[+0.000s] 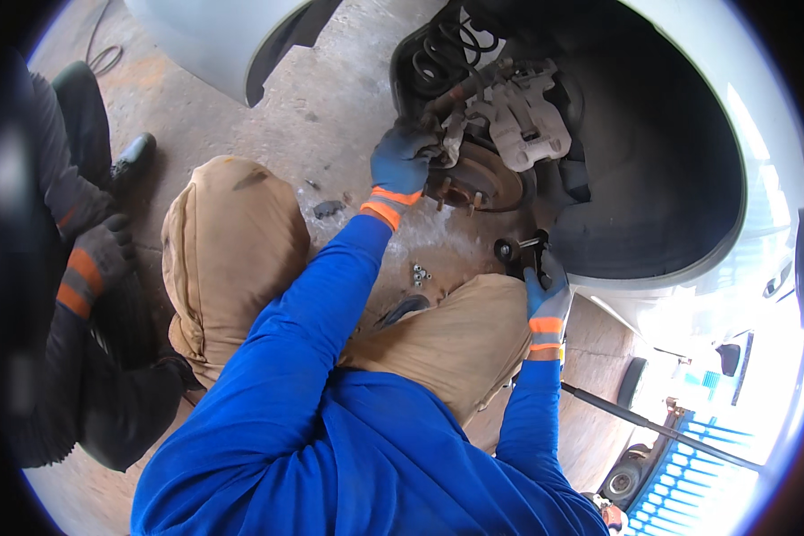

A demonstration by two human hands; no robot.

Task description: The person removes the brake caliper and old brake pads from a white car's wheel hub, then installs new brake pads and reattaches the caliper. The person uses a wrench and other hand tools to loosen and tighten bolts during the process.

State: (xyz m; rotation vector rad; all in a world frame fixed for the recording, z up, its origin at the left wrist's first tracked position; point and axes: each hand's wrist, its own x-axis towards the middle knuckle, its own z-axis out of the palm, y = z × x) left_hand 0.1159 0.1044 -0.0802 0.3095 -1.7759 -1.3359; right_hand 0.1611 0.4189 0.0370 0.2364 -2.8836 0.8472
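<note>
My left hand (398, 159), in a blue-grey glove with an orange cuff, is closed at the edge of a brake assembly. Its fingers wrap a grey metal bracket (452, 143) beside the rusty brake disc (496, 179); the fingertips are partly hidden. A pale brake caliper (529, 121) sits above the disc. Below, near the wheel arch's lower edge, my right hand (548, 288) wears a matching glove. It is closed on a black part with a round end (507, 249) and a shiny metal pin; its exact kind cannot be made out.
A coil spring (442, 55) stands behind the brake. The wheel arch (652, 152) curves round on the right. Several nuts (421, 274) lie on the floor between my knees. A co-worker's gloved hand (98, 259) is at the left. A jack handle (634, 418) slants across the lower right.
</note>
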